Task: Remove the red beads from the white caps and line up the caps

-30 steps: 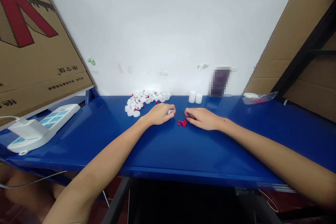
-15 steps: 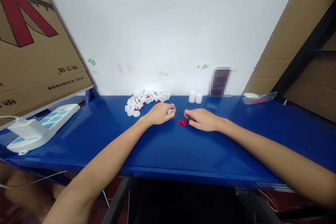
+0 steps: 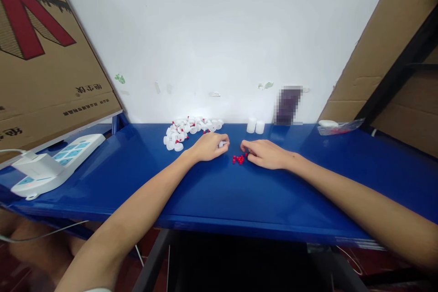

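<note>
My left hand point(image 3: 212, 147) is closed around a small white plastic cap point(image 3: 221, 144), only part of which shows between thumb and fingers. Just right of it, on the blue table, lies a little cluster of small red pieces point(image 3: 238, 159). My right hand point(image 3: 267, 154) rests beside this cluster, thumb and index finger parted, with one red piece point(image 3: 246, 154) near the thumb tip. Behind my left hand spreads a pile of white caps point(image 3: 178, 147) with red bits among them.
Two white cylindrical containers point(image 3: 251, 125) stand by the wall. A white power strip point(image 3: 82, 146) with a plugged-in charger point(image 3: 37, 166) lies at left. At right is a clear plastic bag point(image 3: 345, 127) with a white object beside it. Cardboard point(image 3: 51, 82) flanks the table point(image 3: 219, 196).
My right thumb and index finger have spread slightly, and a red piece now shows by the thumb. My left hand keeps its hold on the white cap. The view shifts slightly.
</note>
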`<state>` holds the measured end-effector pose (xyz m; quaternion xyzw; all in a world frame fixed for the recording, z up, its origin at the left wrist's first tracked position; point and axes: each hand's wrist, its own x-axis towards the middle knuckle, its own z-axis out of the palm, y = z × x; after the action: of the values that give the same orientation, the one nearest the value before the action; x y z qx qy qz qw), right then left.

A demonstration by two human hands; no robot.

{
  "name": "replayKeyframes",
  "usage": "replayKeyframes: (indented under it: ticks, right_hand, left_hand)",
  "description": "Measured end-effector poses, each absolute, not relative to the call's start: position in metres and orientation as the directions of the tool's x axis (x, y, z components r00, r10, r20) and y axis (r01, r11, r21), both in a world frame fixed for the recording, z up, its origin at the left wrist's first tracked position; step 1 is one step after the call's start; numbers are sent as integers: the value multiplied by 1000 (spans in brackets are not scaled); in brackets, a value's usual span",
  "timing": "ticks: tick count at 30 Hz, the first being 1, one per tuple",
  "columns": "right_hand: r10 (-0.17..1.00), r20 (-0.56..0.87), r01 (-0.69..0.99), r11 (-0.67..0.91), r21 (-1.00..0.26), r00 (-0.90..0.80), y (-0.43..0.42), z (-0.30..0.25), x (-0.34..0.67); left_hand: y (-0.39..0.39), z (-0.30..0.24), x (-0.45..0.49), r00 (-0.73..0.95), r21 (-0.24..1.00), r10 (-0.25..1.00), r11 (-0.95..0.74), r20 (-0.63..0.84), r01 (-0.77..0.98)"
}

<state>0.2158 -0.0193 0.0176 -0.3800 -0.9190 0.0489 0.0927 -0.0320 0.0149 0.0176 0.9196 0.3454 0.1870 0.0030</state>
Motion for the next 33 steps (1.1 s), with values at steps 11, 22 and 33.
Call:
replayKeyframes:
  ticks: [11,22,33]
  right_hand:
    - [691,162,669,723,-173,-704,-17,12,215]
    - [690,198,635,720,-280,-696,-10,2,217]
    - [672,193,619,736,-272,-715,-11,3,216]
  left_hand:
    - [17,17,-33,688,151,640,-760,343,632]
    - [16,16,-33,687,148,647,-755,331,639]
    - [17,16,-32,693,134,650,-752,311,645]
